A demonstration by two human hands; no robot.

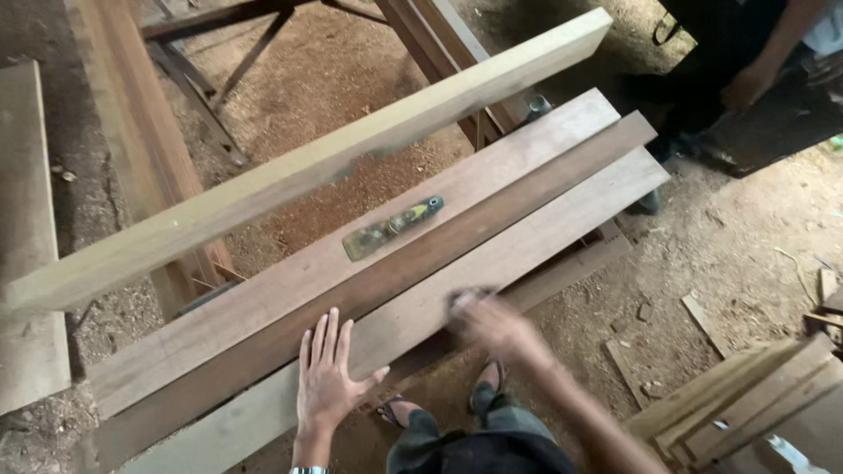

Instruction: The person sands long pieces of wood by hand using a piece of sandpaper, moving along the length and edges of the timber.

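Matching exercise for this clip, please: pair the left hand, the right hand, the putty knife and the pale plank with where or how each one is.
Things:
1. left hand
2. right hand
3. putty knife
4. pale plank

States:
A. lying loose on a reddish board, untouched
B. flat, fingers spread, on the nearest board
C. raised above the others, crossing the frame diagonally
D. motion-blurred, at the near board's edge

Pairs: 1-B, 2-D, 3-A, 4-C
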